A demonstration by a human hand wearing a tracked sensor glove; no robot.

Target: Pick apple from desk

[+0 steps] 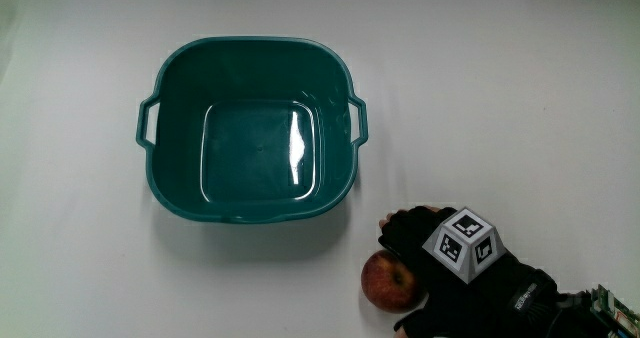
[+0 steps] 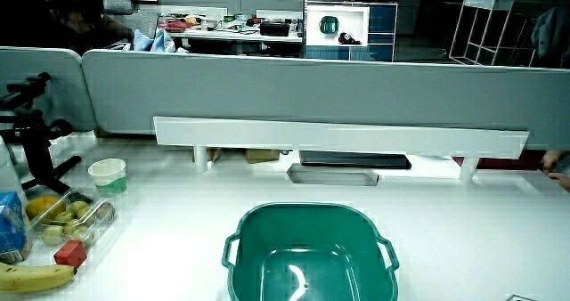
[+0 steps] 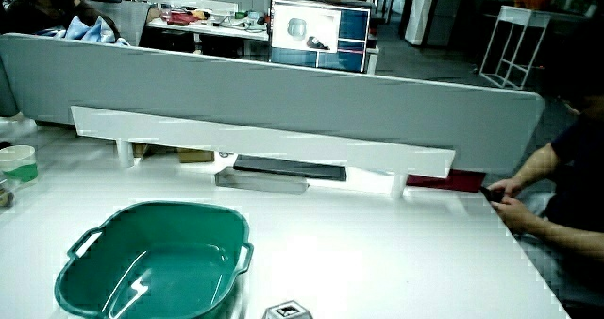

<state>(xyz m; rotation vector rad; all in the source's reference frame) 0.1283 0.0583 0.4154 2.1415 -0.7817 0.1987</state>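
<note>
A red apple (image 1: pixel 386 282) lies on the white desk near the person's edge, nearer to the person than the teal basin (image 1: pixel 250 44). The gloved hand (image 1: pixel 394 276) is against the apple, its fingers (image 1: pixel 402 232) curled round one side and the thumb round the side nearest the person. The patterned cube (image 1: pixel 462 243) sits on the hand's back, and it also shows in a side view (image 3: pixel 288 311). The apple appears in neither side view.
The teal basin, with two handles and nothing in it, shows in both side views (image 2: pixel 303 207) (image 3: pixel 170 209). A paper cup (image 2: pixel 108 174), a tray of fruit (image 2: pixel 67 219) and a banana (image 2: pixel 36 277) stand at the table's edge. A grey partition (image 2: pixel 294 87) bounds the table.
</note>
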